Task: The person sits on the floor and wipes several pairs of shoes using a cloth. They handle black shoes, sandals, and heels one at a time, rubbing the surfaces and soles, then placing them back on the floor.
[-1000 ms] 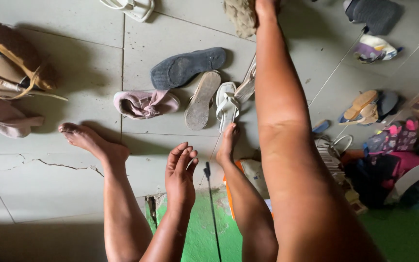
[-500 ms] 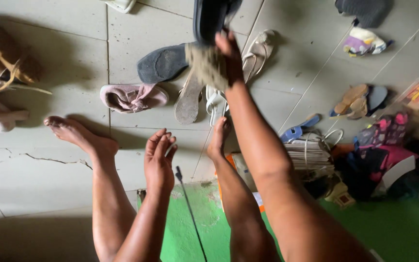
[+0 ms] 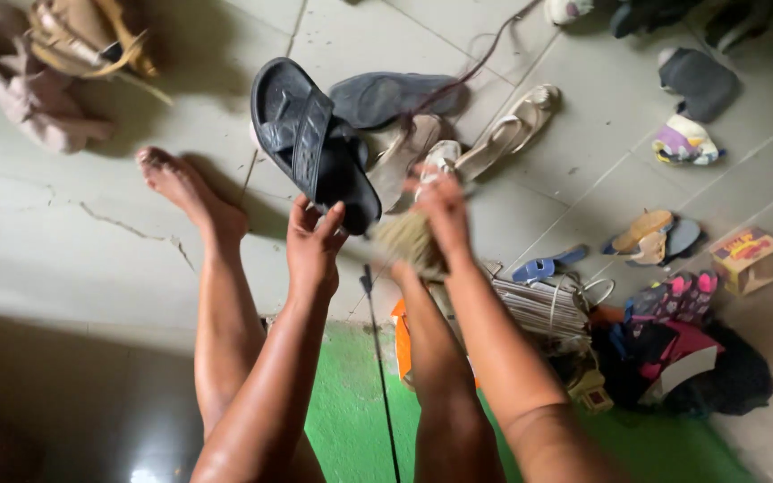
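I sit on the floor with my bare legs stretched out. My left hand (image 3: 313,249) grips the near end of a black slide sandal (image 3: 313,143), held up above the tiles between my legs. Just to its right, my right hand (image 3: 442,207) is closed on a tan, fuzzy scrubbing cloth (image 3: 407,241), close to the sandal's edge. My left foot (image 3: 182,190) rests on the cracked tile; my right foot is hidden behind the cloth and hand.
Beyond the hands lie a dark slipper sole (image 3: 397,93) and pale strappy sandals (image 3: 512,123). A brown bag (image 3: 87,34) sits at the far left. To the right are a blue flip-flop (image 3: 546,266), a small box (image 3: 748,259) and a heap of bags (image 3: 673,344).
My right hand has drawn back from the far floor with the cloth and the black sandal. My left hand, open before, now grips the sandal. The view has shifted.
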